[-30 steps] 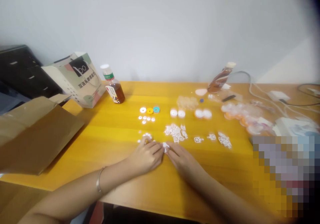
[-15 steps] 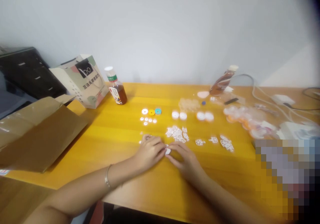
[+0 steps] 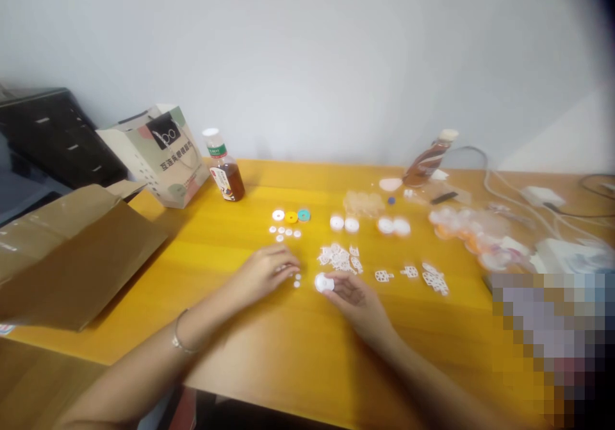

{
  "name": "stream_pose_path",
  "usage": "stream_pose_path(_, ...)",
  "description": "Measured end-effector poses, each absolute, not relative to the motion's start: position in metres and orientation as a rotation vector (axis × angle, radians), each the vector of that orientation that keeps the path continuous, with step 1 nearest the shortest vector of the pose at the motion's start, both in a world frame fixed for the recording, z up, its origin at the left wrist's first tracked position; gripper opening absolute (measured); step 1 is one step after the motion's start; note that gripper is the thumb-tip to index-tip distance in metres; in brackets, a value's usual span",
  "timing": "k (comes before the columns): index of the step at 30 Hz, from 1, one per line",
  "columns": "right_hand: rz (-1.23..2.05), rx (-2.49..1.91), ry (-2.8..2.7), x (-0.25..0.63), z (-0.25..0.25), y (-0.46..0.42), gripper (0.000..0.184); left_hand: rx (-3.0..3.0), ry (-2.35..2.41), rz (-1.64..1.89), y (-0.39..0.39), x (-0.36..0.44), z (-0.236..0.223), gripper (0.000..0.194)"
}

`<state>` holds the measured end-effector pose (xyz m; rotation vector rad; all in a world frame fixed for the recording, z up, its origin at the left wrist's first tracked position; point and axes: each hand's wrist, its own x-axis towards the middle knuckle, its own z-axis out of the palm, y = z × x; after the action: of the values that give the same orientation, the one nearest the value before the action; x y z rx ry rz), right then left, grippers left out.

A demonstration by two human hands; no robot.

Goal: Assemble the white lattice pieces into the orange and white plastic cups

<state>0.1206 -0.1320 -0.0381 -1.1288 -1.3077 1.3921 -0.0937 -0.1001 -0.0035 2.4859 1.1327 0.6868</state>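
Observation:
My right hand (image 3: 353,298) lies palm up on the yellow table (image 3: 269,347) and pinches a small white round disc (image 3: 323,282) at its fingertips. My left hand (image 3: 266,271) rests a little to the left, fingers curled over some tiny white pieces (image 3: 296,281); whether it grips one is hidden. A heap of white lattice pieces (image 3: 339,258) lies just beyond both hands. Further back sit white, yellow and teal rings (image 3: 291,215) with small white discs (image 3: 284,231) below them.
A brown cardboard box (image 3: 72,257) fills the left side, with a paper gift bag (image 3: 161,154) and a tea bottle (image 3: 225,172) behind it. A tilted bottle (image 3: 427,157), white caps (image 3: 393,225), bagged parts (image 3: 473,231) and cables (image 3: 509,190) crowd the right.
The hands, joined over the white disc before, have parted. The left hand drew back to the left onto the tiny pieces. The right hand turned palm up, keeping the disc.

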Motion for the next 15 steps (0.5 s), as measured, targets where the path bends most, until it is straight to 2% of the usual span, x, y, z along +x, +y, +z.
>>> stream_pose_path(6, 1.4, -1.209, -1.327, 0.124, -0.035, -0.128, 0.028, 2.397, 1.087, 0.317, -0.083, -0.141, 0.01, 0.01)
stream_pose_path(11, 1.415, -1.22, -1.329, 0.126, -0.032, -0.127, 0.035, 2.364, 1.058, 0.275, -0.084, -0.134, 0.002, 0.005)
stream_pose_path(15, 1.44, -1.218, -1.319, 0.126, -0.033, -0.127, 0.037, 2.433, 1.065, 0.279, -0.084, -0.132, -0.001, 0.01)
